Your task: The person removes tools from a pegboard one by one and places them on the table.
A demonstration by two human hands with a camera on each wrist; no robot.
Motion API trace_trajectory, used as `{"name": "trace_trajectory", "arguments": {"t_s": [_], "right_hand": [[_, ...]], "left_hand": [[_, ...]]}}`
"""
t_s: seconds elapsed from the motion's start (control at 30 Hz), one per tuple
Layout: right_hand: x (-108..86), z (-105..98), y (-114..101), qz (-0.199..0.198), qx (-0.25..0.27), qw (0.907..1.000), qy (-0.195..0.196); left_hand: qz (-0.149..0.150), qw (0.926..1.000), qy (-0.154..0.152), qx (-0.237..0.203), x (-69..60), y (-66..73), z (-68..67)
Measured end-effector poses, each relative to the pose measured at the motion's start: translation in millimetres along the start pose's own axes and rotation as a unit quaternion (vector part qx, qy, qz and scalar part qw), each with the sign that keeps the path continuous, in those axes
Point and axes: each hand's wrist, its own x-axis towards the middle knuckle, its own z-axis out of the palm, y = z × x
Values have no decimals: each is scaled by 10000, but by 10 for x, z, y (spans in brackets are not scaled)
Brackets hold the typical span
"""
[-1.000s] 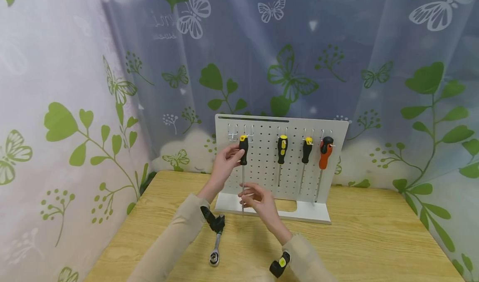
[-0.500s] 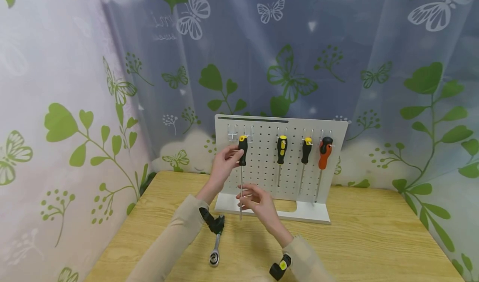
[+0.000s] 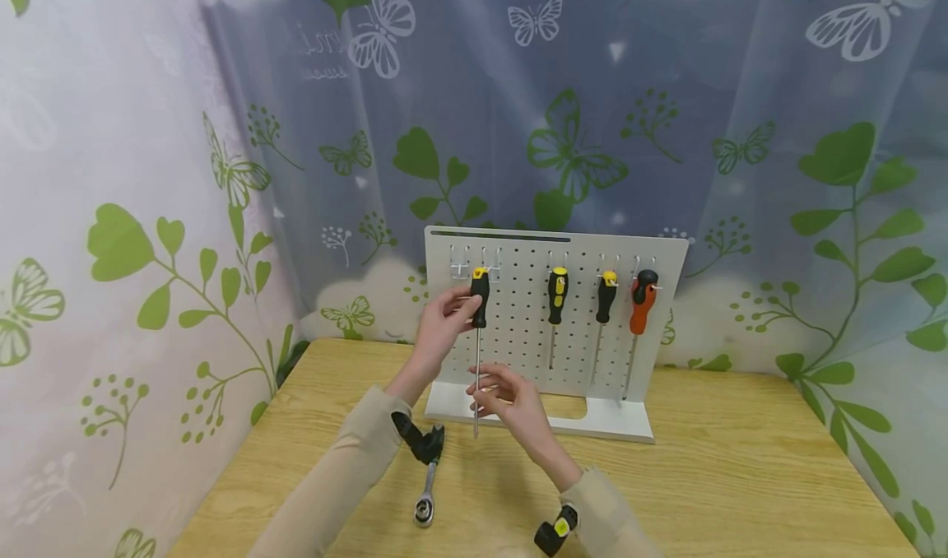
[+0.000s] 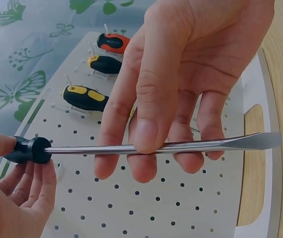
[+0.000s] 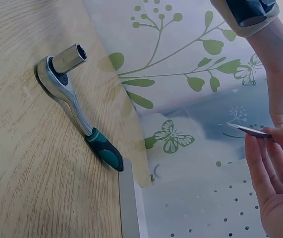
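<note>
A flat-blade screwdriver (image 3: 477,352) with a black handle and yellow end hangs nearly upright before the pegboard, between both hands. My left hand (image 3: 437,327) grips its handle, thumb on the near side. Lower down, my right hand (image 3: 518,402) pinches the shaft. The left wrist view shows the right thumb pressing the steel shaft (image 4: 86,149) against the fingers, with the wide flat tip (image 4: 267,141) sticking out beyond them. In the right wrist view, only the pointed end of the blade (image 5: 250,131) shows past the right hand's fingertips.
A white pegboard (image 3: 522,336) stands on the wooden table (image 3: 726,459). Two black-and-yellow screwdrivers (image 3: 559,295) and an orange-and-black one (image 3: 643,311) hang at its right; bare hooks (image 3: 460,263) sit upper left. A ratchet wrench with socket (image 5: 77,106) lies in front.
The screwdriver has shifted slightly left and its tip has come a little nearer and lower. Both hands keep their hold on it; the right hand has moved slightly left.
</note>
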Motion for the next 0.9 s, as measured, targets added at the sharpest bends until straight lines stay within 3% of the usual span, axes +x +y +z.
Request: {"name": "trace_trajectory", "arguments": {"t_s": [0.63, 0.9], "right_hand": [[-34, 0, 4, -93, -10, 9999, -50], [-112, 14, 5, 166, -33, 9998, -137]], "left_hand": [[82, 10000, -52, -21, -70, 4, -24], [40, 9999, -84, -73, -151, -33, -53]]}}
